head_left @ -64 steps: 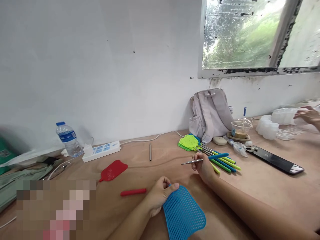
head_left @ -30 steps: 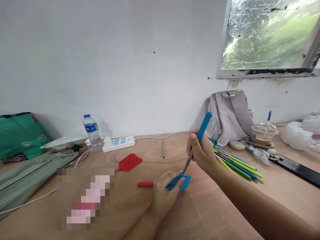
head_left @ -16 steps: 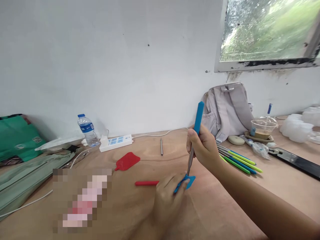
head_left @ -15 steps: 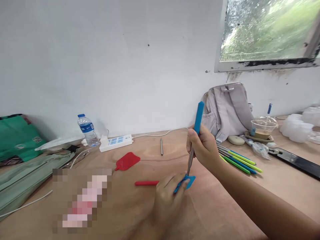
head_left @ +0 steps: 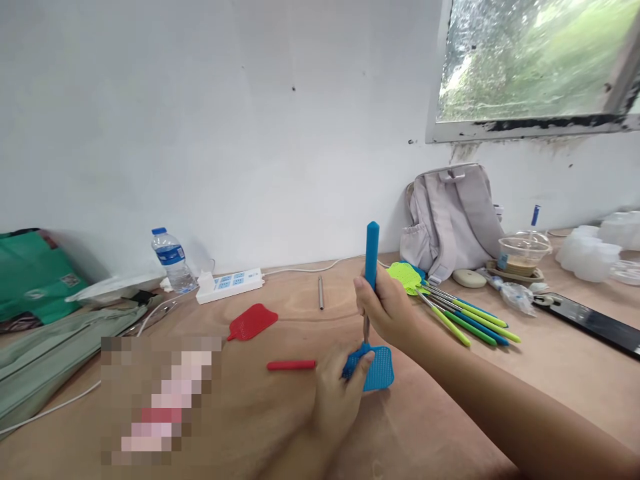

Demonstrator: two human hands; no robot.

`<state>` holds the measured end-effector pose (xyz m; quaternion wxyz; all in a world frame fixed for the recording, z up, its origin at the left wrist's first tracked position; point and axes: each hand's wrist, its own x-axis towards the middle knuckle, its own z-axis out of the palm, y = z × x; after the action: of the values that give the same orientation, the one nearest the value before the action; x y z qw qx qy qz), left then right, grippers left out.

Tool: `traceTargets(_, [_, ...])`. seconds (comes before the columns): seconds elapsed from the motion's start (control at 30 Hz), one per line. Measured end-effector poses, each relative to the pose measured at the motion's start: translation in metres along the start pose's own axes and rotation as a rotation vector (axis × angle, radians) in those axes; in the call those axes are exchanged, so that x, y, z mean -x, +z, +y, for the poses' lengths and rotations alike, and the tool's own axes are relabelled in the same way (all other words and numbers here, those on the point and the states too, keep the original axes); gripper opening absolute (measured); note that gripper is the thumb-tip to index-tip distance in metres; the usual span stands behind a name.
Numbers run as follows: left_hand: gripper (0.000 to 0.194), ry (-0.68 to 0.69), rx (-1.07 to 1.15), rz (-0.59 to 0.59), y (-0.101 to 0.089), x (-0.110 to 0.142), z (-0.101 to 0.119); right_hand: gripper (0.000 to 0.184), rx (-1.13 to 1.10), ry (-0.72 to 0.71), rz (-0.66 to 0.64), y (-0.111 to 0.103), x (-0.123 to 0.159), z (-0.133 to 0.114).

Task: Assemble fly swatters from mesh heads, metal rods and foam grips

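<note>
A blue fly swatter (head_left: pixel 379 368) stands upright in my hands, its perforated head low over the table. My left hand (head_left: pixel 341 387) pinches that head between thumb and fingers near its neck. Higher up, my right hand (head_left: pixel 383 300) is closed around the metal rod and the lower part of the blue handle. Just left of my left hand lies a red handle (head_left: pixel 291 365). A separate red swatter head (head_left: pixel 254 322) and a short metal tube (head_left: pixel 321 293) rest farther back on the table.
Several assembled swatters (head_left: pixel 465 310), green and blue, lie to the right before a grey backpack (head_left: pixel 453 220). A phone (head_left: pixel 590 323) and a plastic cup (head_left: pixel 524 253) are farther right. A power strip (head_left: pixel 230 287) and water bottle (head_left: pixel 174 260) stand back left.
My right hand has moved left and slightly down, bringing the handle nearer upright. The blue head has turned so its mesh face shows more. The green swatter heads are now uncovered.
</note>
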<state>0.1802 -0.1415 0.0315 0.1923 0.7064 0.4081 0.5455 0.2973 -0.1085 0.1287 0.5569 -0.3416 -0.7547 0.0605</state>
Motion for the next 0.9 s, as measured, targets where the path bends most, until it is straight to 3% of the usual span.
traceTargets(0.13, [0.012, 0.031, 0.010, 0.005, -0.001, -0.003, -0.005, 0.022, -0.056, -0.046, 0.027, 0.006, 0.005, 0.001])
traceTargets(0.47, [0.011, 0.124, 0.028, -0.008, 0.000, -0.007, -0.007, 0.019, -0.075, 0.058, 0.028, 0.014, 0.004, 0.001])
traceTargets(0.63, [0.010, 0.133, 0.025, -0.024, -0.005, -0.006, -0.004, 0.019, -0.074, 0.041, 0.017, 0.014, 0.004, -0.004])
traceTargets(0.77, [0.012, 0.062, 0.041, -0.127, -0.010, -0.007, -0.006, 0.018, -0.084, 0.040, -0.059, 0.006, 0.003, -0.007])
traceTargets(0.9, [0.017, -0.084, 0.112, -0.251, -0.011, -0.007, -0.010, 0.017, 0.016, 0.046, -0.218, -0.017, -0.003, -0.012])
